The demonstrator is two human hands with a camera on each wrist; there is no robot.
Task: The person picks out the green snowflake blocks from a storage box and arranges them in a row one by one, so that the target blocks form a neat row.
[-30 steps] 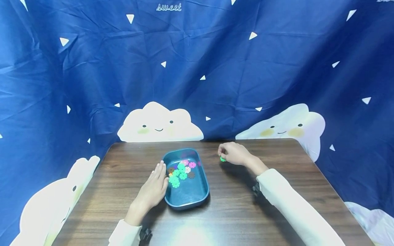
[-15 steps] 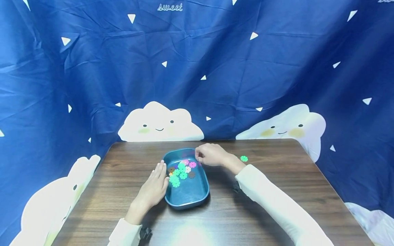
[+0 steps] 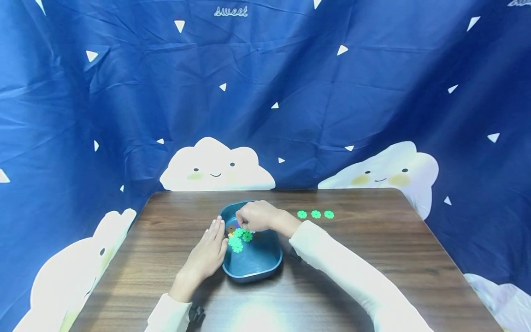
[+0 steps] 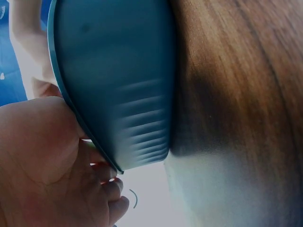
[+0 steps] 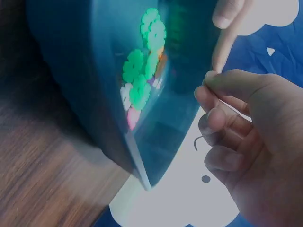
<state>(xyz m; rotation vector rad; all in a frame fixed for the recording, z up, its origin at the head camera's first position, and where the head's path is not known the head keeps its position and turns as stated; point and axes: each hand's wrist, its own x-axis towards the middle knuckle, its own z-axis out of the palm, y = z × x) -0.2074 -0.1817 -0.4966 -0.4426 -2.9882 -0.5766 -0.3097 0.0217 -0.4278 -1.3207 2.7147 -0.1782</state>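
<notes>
Inside blue tray (image 3: 254,259): green flower pieces (image 3: 236,243) clustered, brown piece (image 3: 231,228) nearby.

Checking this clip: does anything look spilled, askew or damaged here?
Nothing stands out. The blue tray sits upright on the table with no visible damage, though the right hand hides part of it. The three green flower pieces outside lie in a neat row, so they don't look spilled.

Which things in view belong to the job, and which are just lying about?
Likely in the job: blue tray; flower pieces inside it; three green pieces in a row; left hand; right hand.
Apparently just surroundings: table; cloud-patterned backdrop.
</notes>
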